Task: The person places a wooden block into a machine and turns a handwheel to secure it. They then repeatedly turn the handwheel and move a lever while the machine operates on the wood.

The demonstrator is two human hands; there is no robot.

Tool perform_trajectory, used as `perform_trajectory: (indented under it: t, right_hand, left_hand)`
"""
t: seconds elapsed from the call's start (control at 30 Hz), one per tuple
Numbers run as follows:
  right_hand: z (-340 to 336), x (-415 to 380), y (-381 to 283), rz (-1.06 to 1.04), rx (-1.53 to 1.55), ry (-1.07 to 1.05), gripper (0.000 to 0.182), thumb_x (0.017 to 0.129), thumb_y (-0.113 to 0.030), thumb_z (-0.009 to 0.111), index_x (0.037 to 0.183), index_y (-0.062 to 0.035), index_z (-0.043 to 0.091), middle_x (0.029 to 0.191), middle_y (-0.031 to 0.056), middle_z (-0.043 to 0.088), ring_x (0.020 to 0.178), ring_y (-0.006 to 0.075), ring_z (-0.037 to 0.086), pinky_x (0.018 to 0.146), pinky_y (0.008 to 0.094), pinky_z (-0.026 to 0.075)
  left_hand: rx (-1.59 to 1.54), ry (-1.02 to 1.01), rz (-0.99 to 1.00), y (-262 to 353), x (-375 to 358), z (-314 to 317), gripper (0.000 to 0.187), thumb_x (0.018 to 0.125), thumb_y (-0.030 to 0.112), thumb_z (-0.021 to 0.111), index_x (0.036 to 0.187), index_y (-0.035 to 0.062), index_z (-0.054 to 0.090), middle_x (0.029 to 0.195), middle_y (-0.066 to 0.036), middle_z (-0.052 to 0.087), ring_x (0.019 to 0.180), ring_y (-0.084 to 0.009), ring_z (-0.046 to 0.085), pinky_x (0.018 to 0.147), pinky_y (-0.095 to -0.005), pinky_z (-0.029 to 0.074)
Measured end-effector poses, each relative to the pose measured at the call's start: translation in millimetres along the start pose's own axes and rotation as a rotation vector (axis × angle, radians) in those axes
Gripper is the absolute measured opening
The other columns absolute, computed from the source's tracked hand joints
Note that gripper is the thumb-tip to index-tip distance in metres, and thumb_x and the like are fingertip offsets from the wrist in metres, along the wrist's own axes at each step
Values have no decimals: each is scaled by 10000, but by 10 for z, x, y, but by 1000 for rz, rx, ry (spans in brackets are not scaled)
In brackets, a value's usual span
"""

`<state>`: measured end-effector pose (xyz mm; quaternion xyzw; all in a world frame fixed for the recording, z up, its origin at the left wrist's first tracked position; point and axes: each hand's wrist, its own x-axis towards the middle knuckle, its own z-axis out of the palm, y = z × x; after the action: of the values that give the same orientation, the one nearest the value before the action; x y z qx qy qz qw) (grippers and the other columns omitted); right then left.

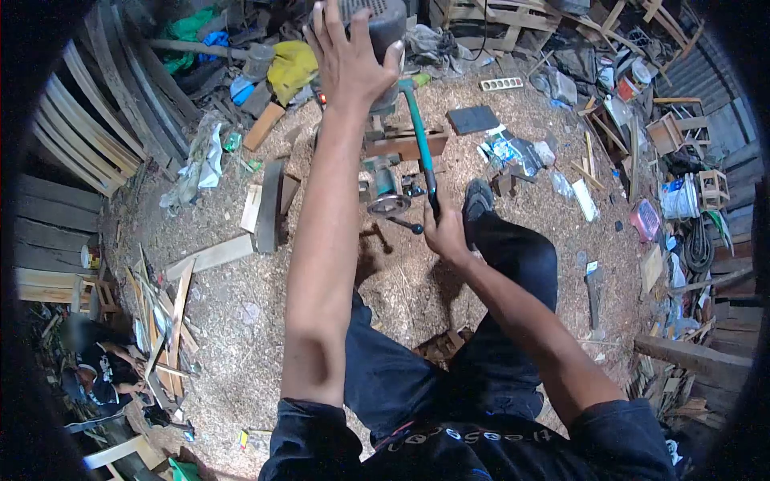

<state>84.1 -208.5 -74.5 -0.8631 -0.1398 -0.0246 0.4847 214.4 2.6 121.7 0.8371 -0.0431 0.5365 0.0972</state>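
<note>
My left hand (pixel 350 60) reaches up with its fingers spread against the dark, vented motor housing (pixel 383 24) at the top of an upright machine. Lower down, my right hand (pixel 446 232) is closed around the black grip of a long green lever (pixel 419 128) that slants down from the machine's head. Below the head are a metal handwheel (pixel 388 206) and a small crank with a black knob (pixel 417 228). Behind them a reddish-brown wooden piece (pixel 407 147) lies across the machine. My left forearm hides part of the machine.
Wood shavings cover the floor (pixel 233 321). Boards (pixel 212 256) lie at left, curved slats (pixel 80 136) lean behind them. A dark flat block (pixel 473 119) and power strip (pixel 501 83) lie beyond. Another person (pixel 104 373) sits at lower left. Scrap and a white bucket (pixel 680 197) line the right.
</note>
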Motion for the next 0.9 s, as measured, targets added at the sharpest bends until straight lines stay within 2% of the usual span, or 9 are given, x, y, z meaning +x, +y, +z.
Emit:
perform_trajectory:
  t: [0.17, 0.27, 0.4, 0.47, 0.53, 0.63, 0.73, 0.8, 0.9]
  right_hand:
    - [173, -35, 277, 8, -33, -4, 512, 914, -89, 533, 1385, 52, 389, 1091, 334, 589, 1014, 507, 563, 898, 526, 449]
    - [274, -63, 365, -43, 12, 77, 457, 947, -96, 519, 1380, 15, 423, 965, 306, 604, 875, 466, 608, 768, 489, 478]
    - [467, -61, 667, -229, -88, 205, 468, 951, -88, 517, 1379, 57, 397, 978, 335, 599, 897, 489, 600, 789, 510, 476]
    - [453, -168, 700, -108, -87, 109, 480, 956, -112, 513, 1381, 72, 385, 1002, 355, 592, 922, 509, 590, 786, 517, 475]
    - [470, -132, 645, -12, -65, 50, 486, 960, -126, 507, 1384, 74, 381, 1016, 363, 588, 929, 521, 585, 782, 520, 474]
    - [406, -98, 606, -28, -115, 28, 517, 956, -124, 492, 1416, 65, 351, 1173, 368, 539, 1070, 510, 544, 900, 520, 449]
    - [298, -28, 403, 27, -154, -69, 575, 951, -108, 483, 1463, 47, 271, 1301, 359, 470, 1165, 486, 508, 1001, 495, 416]
    - [257, -9, 387, -146, -174, 10, 601, 944, -81, 488, 1475, 42, 236, 1254, 349, 495, 1115, 475, 536, 988, 477, 430]
    - [-125, 116, -172, -119, -35, -19, 536, 910, -7, 525, 1412, -28, 338, 1191, 292, 477, 1049, 454, 538, 978, 467, 435]
  left_hand:
    - [-2, 55, 37, -56, -69, 108, 641, 747, 383, 759, 1252, 113, 470, 1459, -219, 266, 1382, -449, 207, 1110, -640, 197]
    - [18, 36, 18, -60, -62, 60, 644, 743, 379, 762, 1247, 105, 471, 1456, -225, 268, 1373, -454, 223, 1115, -631, 206]
    - [-6, 26, 0, -27, -111, 68, 633, 739, 352, 770, 1234, 91, 474, 1443, -231, 282, 1364, -463, 233, 1124, -611, 214]
    - [-8, 21, -14, 6, -129, 64, 625, 738, 336, 774, 1228, 89, 476, 1437, -234, 289, 1363, -464, 233, 1127, -603, 219]
    - [-1, 12, -17, -18, -92, 43, 622, 736, 325, 778, 1225, 86, 476, 1432, -236, 294, 1361, -463, 236, 1128, -597, 223]
    - [-28, -22, -62, -1, -97, 45, 658, 722, 323, 774, 1247, 120, 433, 1457, -204, 278, 1406, -426, 201, 1156, -601, 168]
    - [-26, -68, -75, -42, -67, 40, 663, 727, 341, 777, 1250, 121, 434, 1449, -200, 286, 1403, -423, 208, 1155, -602, 170]
    - [-26, -61, -58, -60, -25, 25, 662, 733, 353, 777, 1252, 124, 435, 1440, -198, 294, 1396, -421, 217, 1154, -602, 167]
    - [-32, -70, -57, -34, 2, -18, 660, 733, 346, 777, 1251, 120, 436, 1435, -201, 298, 1394, -420, 216, 1151, -606, 165]
